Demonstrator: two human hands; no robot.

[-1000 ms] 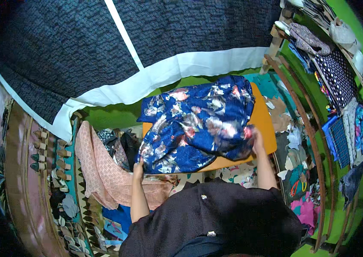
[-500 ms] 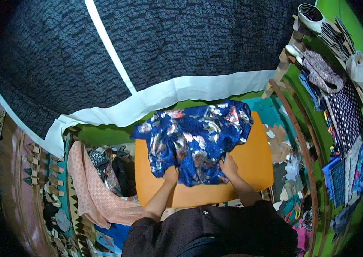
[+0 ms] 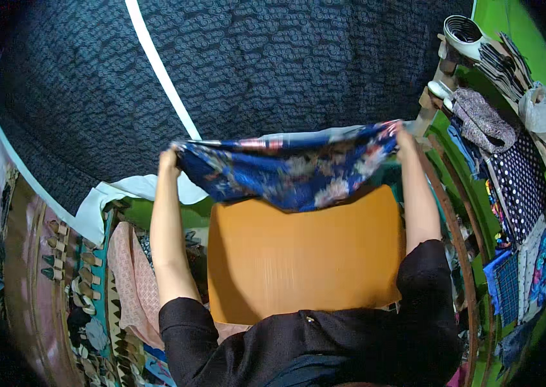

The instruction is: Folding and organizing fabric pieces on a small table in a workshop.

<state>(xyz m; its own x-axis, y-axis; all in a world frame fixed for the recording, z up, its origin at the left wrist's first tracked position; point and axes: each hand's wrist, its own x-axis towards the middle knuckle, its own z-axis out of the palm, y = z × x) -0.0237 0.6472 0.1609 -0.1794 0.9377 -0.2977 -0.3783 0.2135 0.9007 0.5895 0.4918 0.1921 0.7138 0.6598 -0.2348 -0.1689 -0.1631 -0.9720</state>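
Holding a blue floral cloth (image 3: pixel 289 171) stretched above the orange board (image 3: pixel 305 255), left hand (image 3: pixel 168 158) and right hand (image 3: pixel 406 138) pinch its corners; laying it flat likely needs an even, level lowering.

Cloth (image 3: pixel 292 171): deep blue, floral print in pink and white, somewhat blurred. Board (image 3: pixel 299 258): plain orange. Backdrop fabric (image 3: pixel 273 64): dark navy, small scroll pattern, white stripe.

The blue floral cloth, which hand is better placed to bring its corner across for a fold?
Probably either: the left hand and right hand each grip one top corner of the blue floral cloth, stretched level above the orange board. Neither shows a clear advantage.
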